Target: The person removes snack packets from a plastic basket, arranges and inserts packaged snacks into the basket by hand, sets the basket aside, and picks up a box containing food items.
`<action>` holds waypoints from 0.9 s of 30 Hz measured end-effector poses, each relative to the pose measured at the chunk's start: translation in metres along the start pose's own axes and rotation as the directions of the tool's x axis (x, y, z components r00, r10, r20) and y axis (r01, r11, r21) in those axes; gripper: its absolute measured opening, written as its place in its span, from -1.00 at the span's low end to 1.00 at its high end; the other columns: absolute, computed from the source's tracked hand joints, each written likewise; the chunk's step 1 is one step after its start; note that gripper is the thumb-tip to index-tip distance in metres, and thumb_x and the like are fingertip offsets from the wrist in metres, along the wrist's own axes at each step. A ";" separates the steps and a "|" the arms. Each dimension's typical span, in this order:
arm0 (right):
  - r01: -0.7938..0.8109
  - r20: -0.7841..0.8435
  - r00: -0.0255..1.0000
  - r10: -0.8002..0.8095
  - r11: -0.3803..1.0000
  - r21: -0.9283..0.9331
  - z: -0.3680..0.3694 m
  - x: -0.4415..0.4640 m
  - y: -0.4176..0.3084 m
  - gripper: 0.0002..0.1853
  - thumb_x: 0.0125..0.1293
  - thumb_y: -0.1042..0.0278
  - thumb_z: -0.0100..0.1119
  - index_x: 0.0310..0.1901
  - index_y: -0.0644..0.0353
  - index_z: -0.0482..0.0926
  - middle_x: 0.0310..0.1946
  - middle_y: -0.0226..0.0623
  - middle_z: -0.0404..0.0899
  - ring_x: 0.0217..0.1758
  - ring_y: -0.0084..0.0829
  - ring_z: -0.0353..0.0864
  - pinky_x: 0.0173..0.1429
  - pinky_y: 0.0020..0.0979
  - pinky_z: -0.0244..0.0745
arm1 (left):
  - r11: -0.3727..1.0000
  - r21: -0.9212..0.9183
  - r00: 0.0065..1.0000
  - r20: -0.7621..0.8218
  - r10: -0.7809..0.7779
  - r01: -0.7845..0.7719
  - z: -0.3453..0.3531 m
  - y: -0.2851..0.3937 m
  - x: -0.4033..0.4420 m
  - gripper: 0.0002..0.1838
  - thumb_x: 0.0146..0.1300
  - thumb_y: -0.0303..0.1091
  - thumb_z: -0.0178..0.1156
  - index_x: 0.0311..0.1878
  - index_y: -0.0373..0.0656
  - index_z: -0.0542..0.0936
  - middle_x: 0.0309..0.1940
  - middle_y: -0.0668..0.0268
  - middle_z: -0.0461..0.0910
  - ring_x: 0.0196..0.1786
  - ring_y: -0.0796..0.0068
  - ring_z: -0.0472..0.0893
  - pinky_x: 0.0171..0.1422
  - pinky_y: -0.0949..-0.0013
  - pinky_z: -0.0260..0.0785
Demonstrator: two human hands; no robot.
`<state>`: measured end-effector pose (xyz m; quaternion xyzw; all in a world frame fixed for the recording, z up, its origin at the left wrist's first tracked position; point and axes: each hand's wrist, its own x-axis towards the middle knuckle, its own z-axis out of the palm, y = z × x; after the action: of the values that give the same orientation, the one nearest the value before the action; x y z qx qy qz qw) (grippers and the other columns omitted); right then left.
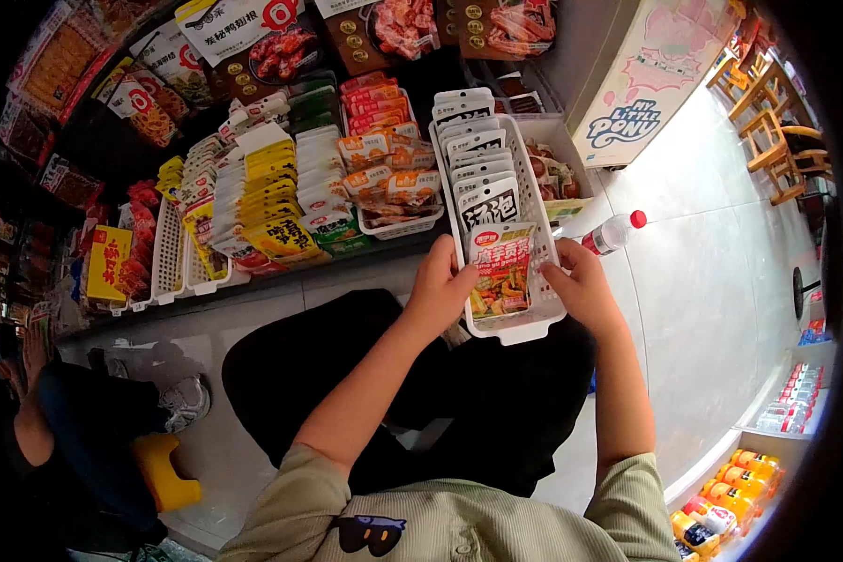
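Observation:
A long white plastic basket [520, 332] rests over my knees, its far end at the shelf. Black-and-white snack packets [490, 203] stand in a row inside it, and a red and green packet [502, 272] is at its near end. My left hand [443, 284] is closed at the basket's left side, thumb on the edge of the red and green packet. On the right side, my right hand [579, 283] is closed round the basket's rim, its thumb near the packet. The fingers of both hands are partly hidden beneath the basket's edges.
Yellow packets [273, 201] and orange-white packets [412, 187] fill baskets on the shelf. A red-capped bottle [613, 233] is on the floor at right. Another person's hand [35, 351] and a yellow stool [166, 471] are at left. Orange drink bottles [743, 480] are lower right.

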<state>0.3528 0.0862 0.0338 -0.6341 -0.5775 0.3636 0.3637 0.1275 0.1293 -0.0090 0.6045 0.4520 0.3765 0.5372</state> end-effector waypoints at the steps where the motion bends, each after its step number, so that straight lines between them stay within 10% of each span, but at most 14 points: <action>1: 0.016 -0.020 1.000 -0.015 0.999 0.042 0.001 0.001 0.002 -0.78 0.26 0.46 0.20 -0.12 0.39 0.57 -0.37 -0.19 0.58 -0.31 -0.44 0.54 -0.23 -0.38 0.46 | 1.000 -0.017 1.000 -0.014 0.025 -0.025 0.002 0.000 0.000 -0.76 0.26 -0.54 0.13 -0.01 -0.26 0.48 -0.38 0.43 0.46 -0.34 0.69 0.43 -0.25 0.47 0.35; 27: 0.062 0.007 0.998 -0.062 0.993 -0.096 0.009 0.032 0.033 -0.80 0.24 0.42 0.24 -0.17 0.37 0.58 -0.36 -0.01 0.60 -0.29 -0.22 0.59 -0.16 -0.25 0.47 | 0.999 -0.025 0.993 -0.114 0.027 -0.030 0.015 -0.044 0.023 -0.78 0.26 -0.45 0.18 -0.30 -0.21 0.29 -0.50 0.31 0.29 -0.45 0.48 0.34 -0.38 0.26 0.22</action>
<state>0.3627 0.1164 -0.0010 -0.6318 -0.6144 0.3251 0.3430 0.1422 0.1476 -0.0555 0.5813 0.4681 0.4237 0.5132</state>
